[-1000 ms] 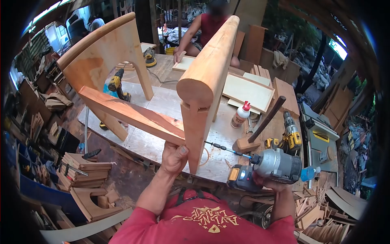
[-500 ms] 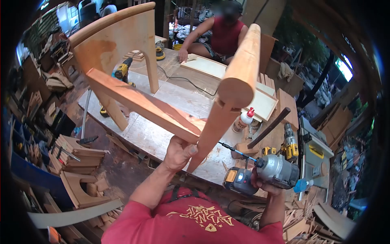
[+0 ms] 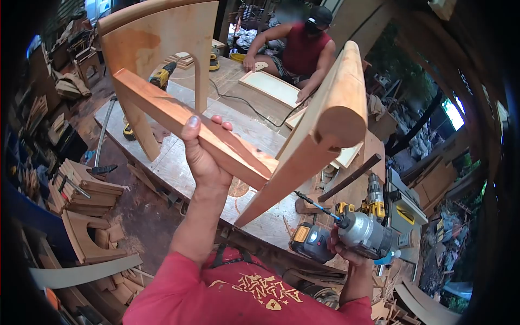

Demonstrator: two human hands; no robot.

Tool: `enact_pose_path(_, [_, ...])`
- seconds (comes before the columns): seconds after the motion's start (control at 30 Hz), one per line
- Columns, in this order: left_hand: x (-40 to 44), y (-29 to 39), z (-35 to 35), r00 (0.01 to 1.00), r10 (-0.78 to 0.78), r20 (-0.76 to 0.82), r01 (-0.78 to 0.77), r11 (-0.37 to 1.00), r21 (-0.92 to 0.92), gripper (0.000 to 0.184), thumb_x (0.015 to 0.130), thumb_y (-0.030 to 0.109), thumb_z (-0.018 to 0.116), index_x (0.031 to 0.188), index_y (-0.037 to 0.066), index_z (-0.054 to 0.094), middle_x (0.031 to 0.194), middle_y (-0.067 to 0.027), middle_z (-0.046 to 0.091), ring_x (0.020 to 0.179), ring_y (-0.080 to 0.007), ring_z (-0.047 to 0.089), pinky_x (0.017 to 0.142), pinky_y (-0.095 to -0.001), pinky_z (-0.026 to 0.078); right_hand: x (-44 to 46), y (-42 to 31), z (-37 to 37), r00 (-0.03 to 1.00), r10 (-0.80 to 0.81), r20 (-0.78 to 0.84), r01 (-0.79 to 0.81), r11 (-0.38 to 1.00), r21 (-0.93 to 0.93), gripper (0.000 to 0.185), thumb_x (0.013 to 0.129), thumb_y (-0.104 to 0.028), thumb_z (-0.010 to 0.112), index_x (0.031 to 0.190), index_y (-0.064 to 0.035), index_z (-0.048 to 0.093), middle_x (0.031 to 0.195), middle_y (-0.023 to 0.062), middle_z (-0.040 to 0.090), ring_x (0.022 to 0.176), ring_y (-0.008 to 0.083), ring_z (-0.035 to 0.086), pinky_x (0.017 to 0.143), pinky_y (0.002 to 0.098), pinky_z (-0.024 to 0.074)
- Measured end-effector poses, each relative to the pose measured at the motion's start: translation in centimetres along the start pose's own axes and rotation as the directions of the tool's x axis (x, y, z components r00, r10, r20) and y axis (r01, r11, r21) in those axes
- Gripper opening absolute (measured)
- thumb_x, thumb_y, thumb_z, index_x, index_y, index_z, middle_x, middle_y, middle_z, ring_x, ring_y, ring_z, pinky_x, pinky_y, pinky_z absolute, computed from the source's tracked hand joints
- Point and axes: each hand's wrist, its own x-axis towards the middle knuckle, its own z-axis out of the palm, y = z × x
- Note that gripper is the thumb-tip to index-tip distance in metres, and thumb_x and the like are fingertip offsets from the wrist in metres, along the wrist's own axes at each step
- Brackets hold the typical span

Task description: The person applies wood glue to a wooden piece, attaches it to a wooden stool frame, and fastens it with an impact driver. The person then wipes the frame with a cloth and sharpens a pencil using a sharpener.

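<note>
My left hand (image 3: 206, 154) is wrapped around a wooden rail (image 3: 157, 105), thumb on the near side and fingertips over the top. This rail joins an arched end panel (image 3: 184, 32) at the left to a second end piece (image 3: 292, 168) with a thick rounded top (image 3: 341, 122). In my right hand (image 3: 342, 250) is a grey cordless impact driver (image 3: 367, 234) with a battery (image 3: 311, 242). Its long bit (image 3: 319, 207) points at the second end piece, close to the rail joint. Whether the tip touches the wood I cannot tell.
Across the worktable (image 3: 179, 168) a person (image 3: 307, 49) sits with hands at a framed panel (image 3: 271, 89). A yellow drill (image 3: 161, 77) lies behind the rail, another drill (image 3: 375, 200) at the right. A cable (image 3: 244, 103) crosses the table. Cut wooden parts (image 3: 86, 189) are stacked at left.
My left hand has gone from the joint's lower corner to further up the rail and now wraps it. The driver stays beside the end piece. The view has shifted slightly.
</note>
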Motion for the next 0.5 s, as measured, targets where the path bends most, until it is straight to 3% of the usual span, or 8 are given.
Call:
enact_pose_path(0.13, [-0.1, 0.1, 0.3, 1.000, 0.026, -0.009, -0.025, 0.998, 0.062, 0.042, 0.083, 0.050, 0.064, 0.091, 0.009, 0.059, 0.081, -0.0035, 0.058, 0.075, -0.0155, 0.058, 0.065, -0.0356, 0.052, 0.0, 0.4, -1.1, 0.999, 0.028, -0.022, -0.029, 0.998, -0.055, 0.047, 0.079, -0.021, 0.080, 0.118, -0.0083, 0.059, 0.084, 0.0048, 0.062, 0.069, 0.0170, 0.057, 0.063, 0.0331, 0.0460])
enact_pose_path(0.2, [0.1, 0.0, 0.4, 0.999, 0.048, -0.009, -0.047, 0.995, 0.086, 0.043, 0.083, 0.050, 0.064, 0.090, 0.009, 0.059, 0.080, -0.0030, 0.058, 0.076, -0.0156, 0.059, 0.064, -0.0355, 0.052, 0.5, 0.0, -1.3, 0.968, 0.245, -0.063, -0.214, 0.927, 0.309, 0.043, 0.083, -0.032, 0.075, 0.116, -0.0075, 0.059, 0.083, 0.0075, 0.062, 0.068, 0.0188, 0.057, 0.063, 0.0347, 0.0458])
enact_pose_path(0.23, [0.0, 0.1, 0.4, 0.999, 0.050, -0.001, -0.049, 0.994, 0.094, 0.043, 0.083, 0.050, 0.064, 0.090, 0.009, 0.059, 0.080, -0.0029, 0.058, 0.076, -0.0155, 0.060, 0.064, -0.0354, 0.052, 0.5, 1.0, -2.9, 0.979, 0.184, -0.082, -0.175, 0.978, 0.110, 0.049, 0.088, -0.047, 0.062, 0.114, -0.0064, 0.060, 0.082, 0.0122, 0.062, 0.067, 0.0221, 0.057, 0.063, 0.0362, 0.0452])
enact_pose_path(0.3, [-0.2, 0.1, 0.4, 0.999, 0.041, 0.014, -0.042, 0.994, 0.098, 0.042, 0.083, 0.050, 0.064, 0.090, 0.009, 0.059, 0.080, -0.0027, 0.058, 0.077, -0.0153, 0.060, 0.064, -0.0351, 0.053, 1.8, 0.8, -4.0, 0.980, 0.142, 0.140, -0.156, 0.983, 0.100, 0.049, 0.088, -0.048, 0.061, 0.114, -0.0058, 0.060, 0.084, 0.0129, 0.062, 0.068, 0.0238, 0.058, 0.064, 0.0352, 0.0459])
enact_pose_path(0.37, [-0.3, 0.2, 0.4, 0.999, 0.028, 0.026, -0.030, 0.996, 0.089, 0.042, 0.083, 0.049, 0.064, 0.090, 0.008, 0.059, 0.080, -0.0025, 0.058, 0.077, -0.0151, 0.061, 0.064, -0.0346, 0.054, 2.2, 0.1, -3.5, 0.968, 0.159, 0.196, -0.188, 0.972, 0.143, 0.048, 0.087, -0.046, 0.063, 0.114, -0.0069, 0.060, 0.086, 0.0120, 0.063, 0.070, 0.0246, 0.059, 0.067, 0.0352, 0.0469])
enact_pose_path(0.43, [-0.3, 0.3, 0.4, 0.998, 0.023, 0.055, -0.028, 0.997, 0.078, 0.042, 0.083, 0.049, 0.065, 0.090, 0.008, 0.059, 0.081, -0.0022, 0.058, 0.077, -0.0151, 0.061, 0.064, -0.0344, 0.054, 1.8, -1.3, -1.0, 0.968, 0.231, 0.095, -0.247, 0.940, 0.233, 0.045, 0.084, -0.041, 0.068, 0.115, -0.0096, 0.061, 0.090, 0.0093, 0.064, 0.074, 0.0244, 0.060, 0.072, 0.0364, 0.0482])
enact_pose_path(0.5, [-0.4, 0.3, 0.4, 0.998, 0.035, 0.048, -0.038, 0.997, 0.070, 0.042, 0.083, 0.048, 0.066, 0.090, 0.007, 0.058, 0.082, -0.0020, 0.058, 0.077, -0.0152, 0.061, 0.064, -0.0343, 0.053, 1.8, -1.7, -1.1, 0.971, 0.219, 0.100, -0.228, 0.970, 0.084, 0.044, 0.081, -0.039, 0.069, 0.114, -0.0102, 0.062, 0.090, 0.0084, 0.065, 0.075, 0.0233, 0.062, 0.072, 0.0357, 0.0490])
